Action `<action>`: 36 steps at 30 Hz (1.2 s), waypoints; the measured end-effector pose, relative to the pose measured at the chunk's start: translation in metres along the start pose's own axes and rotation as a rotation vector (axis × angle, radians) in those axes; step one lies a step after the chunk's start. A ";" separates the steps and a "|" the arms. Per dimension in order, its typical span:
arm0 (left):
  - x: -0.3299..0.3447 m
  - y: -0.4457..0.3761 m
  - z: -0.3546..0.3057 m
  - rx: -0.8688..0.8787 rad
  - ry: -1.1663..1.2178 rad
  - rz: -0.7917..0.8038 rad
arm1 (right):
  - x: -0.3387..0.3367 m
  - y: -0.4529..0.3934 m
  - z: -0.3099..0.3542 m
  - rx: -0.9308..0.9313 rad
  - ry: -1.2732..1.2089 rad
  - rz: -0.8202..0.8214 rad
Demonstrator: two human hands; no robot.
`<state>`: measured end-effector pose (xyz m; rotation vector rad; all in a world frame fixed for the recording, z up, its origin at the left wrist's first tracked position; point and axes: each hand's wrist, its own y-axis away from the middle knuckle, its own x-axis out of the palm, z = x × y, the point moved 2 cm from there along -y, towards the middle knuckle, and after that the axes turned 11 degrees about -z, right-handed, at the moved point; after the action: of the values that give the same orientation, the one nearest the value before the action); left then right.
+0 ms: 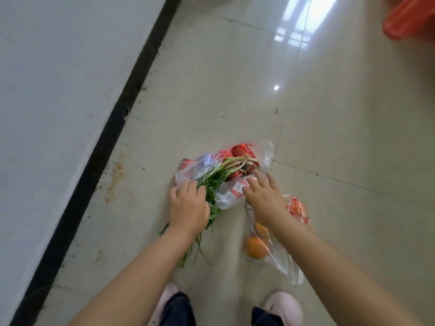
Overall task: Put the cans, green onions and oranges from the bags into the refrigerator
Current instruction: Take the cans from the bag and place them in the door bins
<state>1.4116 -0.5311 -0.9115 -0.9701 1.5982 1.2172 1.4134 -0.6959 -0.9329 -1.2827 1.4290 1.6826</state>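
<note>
Two clear plastic bags lie on the tiled floor. The far bag (202,164) holds red cans (242,149), and a bunch of green onions (220,174) lies across it, white roots pointing away from me. My left hand (188,205) rests on the leafy end of the green onions with its fingers curled over them. My right hand (266,196) hovers over the near edge of that bag with its fingers spread, holding nothing. The near bag (277,252) holds oranges (255,248) and one red can (297,209), partly hidden by my right forearm.
A pale wall (58,102) with a black skirting strip (113,128) runs along the left. A red plastic object (409,17) sits at the top right corner. My feet in light shoes (282,307) stand at the bottom edge, close to the bags.
</note>
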 end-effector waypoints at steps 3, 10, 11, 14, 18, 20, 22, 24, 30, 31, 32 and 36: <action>0.054 -0.039 -0.007 -0.025 -0.139 -0.032 | 0.062 -0.033 -0.012 -0.055 0.094 0.002; 0.140 -0.116 -0.010 0.038 -0.279 -0.153 | 0.148 -0.092 -0.023 -0.128 0.028 0.006; 0.146 -0.120 -0.009 0.050 -0.282 -0.160 | 0.151 -0.091 -0.023 -0.139 0.003 -0.015; 0.152 -0.119 -0.010 0.078 -0.265 -0.184 | 0.150 -0.080 -0.026 -0.131 0.043 -0.041; 0.154 -0.120 -0.010 0.123 -0.286 -0.210 | 0.155 -0.051 -0.030 -0.174 0.096 0.021; 0.156 -0.123 -0.010 0.165 -0.290 -0.207 | 0.159 -0.036 -0.036 -0.161 0.056 0.048; 0.158 -0.125 -0.009 0.201 -0.310 -0.211 | 0.160 -0.031 -0.042 -0.137 0.014 0.064; 0.158 -0.125 -0.009 0.226 -0.316 -0.215 | 0.159 -0.026 -0.041 -0.119 0.018 0.084; 0.148 -0.117 -0.007 0.238 -0.306 -0.193 | 0.095 0.006 -0.019 -0.083 0.028 -0.007; 0.146 -0.116 -0.006 0.223 -0.286 -0.198 | 0.076 0.005 -0.017 -0.090 0.023 -0.175; 0.144 -0.115 -0.004 0.200 -0.262 -0.205 | 0.062 0.000 -0.018 -0.106 0.064 -0.338; 0.140 -0.110 0.004 0.106 -0.233 -0.195 | 0.055 -0.054 -0.023 -0.082 0.072 -0.332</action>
<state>1.4717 -0.5606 -1.0764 -0.8607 1.3386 1.0584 1.4477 -0.7125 -1.0036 -1.5445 1.1203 1.4957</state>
